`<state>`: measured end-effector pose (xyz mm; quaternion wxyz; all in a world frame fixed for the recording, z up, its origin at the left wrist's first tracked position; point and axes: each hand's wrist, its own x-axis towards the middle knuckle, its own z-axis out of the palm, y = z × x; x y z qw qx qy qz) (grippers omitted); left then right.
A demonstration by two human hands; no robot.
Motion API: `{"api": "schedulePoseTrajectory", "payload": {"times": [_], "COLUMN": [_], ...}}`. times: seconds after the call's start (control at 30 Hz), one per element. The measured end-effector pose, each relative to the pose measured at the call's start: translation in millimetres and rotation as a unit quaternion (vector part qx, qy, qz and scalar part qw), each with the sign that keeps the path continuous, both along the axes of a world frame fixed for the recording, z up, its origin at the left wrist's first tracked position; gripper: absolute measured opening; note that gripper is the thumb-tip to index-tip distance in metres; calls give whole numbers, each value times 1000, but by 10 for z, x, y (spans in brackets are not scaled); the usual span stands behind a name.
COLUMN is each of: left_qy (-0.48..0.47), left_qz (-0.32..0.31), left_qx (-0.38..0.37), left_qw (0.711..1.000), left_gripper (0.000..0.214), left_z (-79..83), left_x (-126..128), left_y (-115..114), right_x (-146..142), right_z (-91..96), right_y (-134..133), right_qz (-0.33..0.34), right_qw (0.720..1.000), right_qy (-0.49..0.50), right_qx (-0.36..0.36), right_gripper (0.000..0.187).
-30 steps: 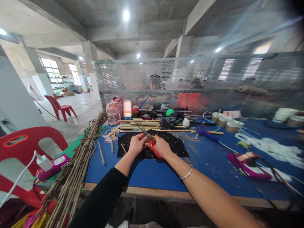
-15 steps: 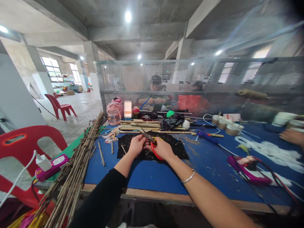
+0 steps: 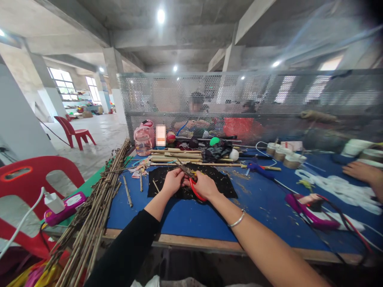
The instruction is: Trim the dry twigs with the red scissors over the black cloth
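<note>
My right hand (image 3: 202, 185) is closed round red-handled scissors (image 3: 194, 190), whose dark blades point up and to the left. Close beside it, my left hand (image 3: 172, 181) pinches a small piece at the blades; the piece is too small to name. Both hands hover over a black cloth (image 3: 223, 185) strewn with tiny cuttings, spread on the blue tabletop (image 3: 185, 217). A silver bangle (image 3: 237, 219) circles my right wrist.
A long bundle of thin sticks (image 3: 98, 211) lies along the table's left edge. Cut sticks (image 3: 179, 159), a pink bottle (image 3: 143, 140), tape rolls (image 3: 283, 153), a blue glue gun (image 3: 259, 167) and a purple tool (image 3: 311, 213) lie around. Another person's hand (image 3: 359, 171) rests at far right. Red chair (image 3: 32, 175) stands left.
My hands hold almost the same place over the cloth. The other person's hand at the far right has come further into view along the table.
</note>
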<state>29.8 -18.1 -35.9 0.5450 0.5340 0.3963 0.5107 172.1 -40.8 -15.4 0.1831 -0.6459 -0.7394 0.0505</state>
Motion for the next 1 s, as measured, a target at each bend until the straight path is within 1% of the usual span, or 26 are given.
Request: {"api": "schedulePoseTrajectory", "payload": {"times": [0.13, 0.3, 0.47, 0.53, 0.63, 0.77, 0.87, 1.0], "left_qy": [18, 32, 24, 4, -41, -75, -79, -80], "left_qz": [18, 34, 22, 22, 41, 56, 53, 50], "left_qx": [-2, 0, 21, 14, -24, -63, -68, -59], "left_qw": [1000, 999, 999, 1000, 998, 994, 993, 994], "left_gripper": [17, 15, 13, 16, 19, 20, 18, 19], "left_z": [3, 50, 59, 55, 72, 125, 144, 125], "left_x": [-11, -25, -18, -18, -24, -35, -41, -38], "left_y": [-8, -32, -36, -27, -17, -29, -46, -51], "right_x": [-8, 10, 33, 33, 30, 34, 33, 25], "right_z": [11, 11, 3, -3, -20, -48, -67, -94], "right_y": [-3, 9, 25, 29, 33, 42, 57, 80], "right_qz": [-5, -7, -1, -4, -10, 20, 38, 47], "right_qw": [1000, 1000, 999, 1000, 1000, 999, 998, 996], "right_qy": [5, 1, -8, -16, -21, 1, 2, -8], "right_qx": [-11, -26, -31, -22, 8, 30, 52, 74], "right_gripper": [53, 54, 53, 52, 52, 53, 51, 48]}}
